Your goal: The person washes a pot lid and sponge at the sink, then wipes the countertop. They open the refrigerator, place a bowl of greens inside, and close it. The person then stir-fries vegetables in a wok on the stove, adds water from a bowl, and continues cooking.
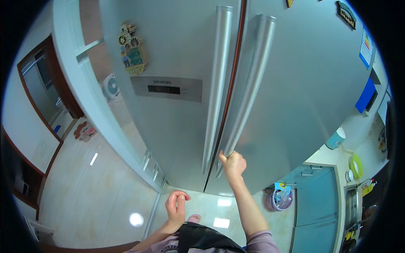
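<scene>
A silver Siemens side-by-side refrigerator stands right before me. My right hand is wrapped around the lower part of the long bar handle of its right door. Alongside runs the matching handle of the left door, which nothing touches. Between the doors shows a narrow reddish-brown strip; whether the right door is slightly ajar I cannot tell. Low in front of the left door, my left hand hangs with curled fingers, apart from the door, and no object shows in it.
A white sliding-door frame stands left of the refrigerator, its track on the tiled floor. At right are a lined waste basket, blue cabinets and a sink. Magnets decorate the left door.
</scene>
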The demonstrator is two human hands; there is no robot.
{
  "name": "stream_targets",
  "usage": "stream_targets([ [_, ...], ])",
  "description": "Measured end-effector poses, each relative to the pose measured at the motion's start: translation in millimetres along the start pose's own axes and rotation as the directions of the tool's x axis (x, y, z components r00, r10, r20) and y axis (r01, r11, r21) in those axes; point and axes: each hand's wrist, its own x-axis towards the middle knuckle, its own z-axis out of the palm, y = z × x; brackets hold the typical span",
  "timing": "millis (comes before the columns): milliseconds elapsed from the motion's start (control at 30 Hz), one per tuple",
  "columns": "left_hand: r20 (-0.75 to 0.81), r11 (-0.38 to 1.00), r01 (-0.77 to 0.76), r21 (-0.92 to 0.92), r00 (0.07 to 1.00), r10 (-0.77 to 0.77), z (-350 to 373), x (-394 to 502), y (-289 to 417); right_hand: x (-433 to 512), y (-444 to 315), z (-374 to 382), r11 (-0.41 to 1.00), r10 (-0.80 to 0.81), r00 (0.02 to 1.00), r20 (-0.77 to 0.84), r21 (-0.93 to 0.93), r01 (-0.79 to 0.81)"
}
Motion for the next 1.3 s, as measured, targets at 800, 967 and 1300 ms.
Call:
stream_targets([
  [800,0.813,0.815,0.329,-0.478,0.516,0.269,79.2,125.6,10.3,185.5,-226.3,-239.0,0.671,-0.671,0.036,-0.74,-0.586,0.455],
  [967,0.884,0.381,0.886,-0.263,0.063,0.463,132.0,117.8,78.6,92.1,-74.0,-229.2,0.788,-0.449,0.473,-0.759,-0.086,0.609],
  [1300,0.747,0.281,0.95,0.134,-0.283,0.602,282.6,-27.4,119.0,-411.3,328.2,-123.0,0.492,0.864,0.504,-0.013,0.241,-0.837],
])
